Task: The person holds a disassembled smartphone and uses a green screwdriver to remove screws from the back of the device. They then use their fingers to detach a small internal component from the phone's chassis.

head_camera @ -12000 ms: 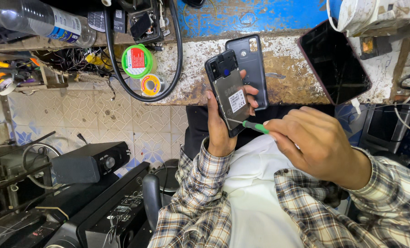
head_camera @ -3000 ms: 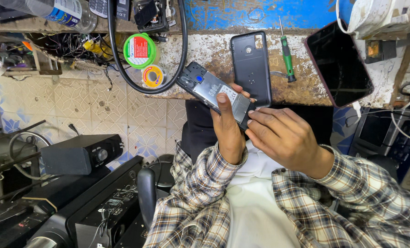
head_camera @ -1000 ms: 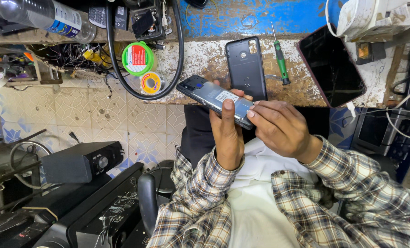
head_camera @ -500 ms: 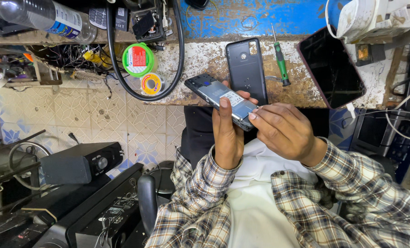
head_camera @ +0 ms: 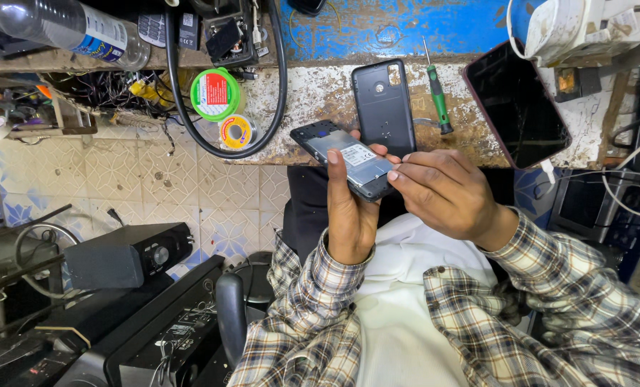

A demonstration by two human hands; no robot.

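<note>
Left hand wrapped around opened phone, fingers closed on its lower edge, thumb laid across exposed back. Right hand pinching phone's near corner, fingertips curled tight against the frame; cannot tell whether anything small sits between them. Phone held tilted, back cover off, silver battery with white label facing up, dark frame round it. Held in air just in front of desk edge, above lap, not resting on anything.

Just beyond on desk: dark back cover lying flat, camera cutout up, its near end right behind the held phone. Green-handled screwdriver lying beside cover's right edge, near but apart. Further right, dark screen panel tilted, overhanging desk edge. Left of phone: green tape roll and smaller yellow spool, both inside loop of thick black cable hanging over desk edge. Clear plastic bottle lying on its side at far left. White power strip at top right corner.

Plaid sleeves on both arms over white shirt. Black speaker box and other dark equipment on tiled floor at lower left.
</note>
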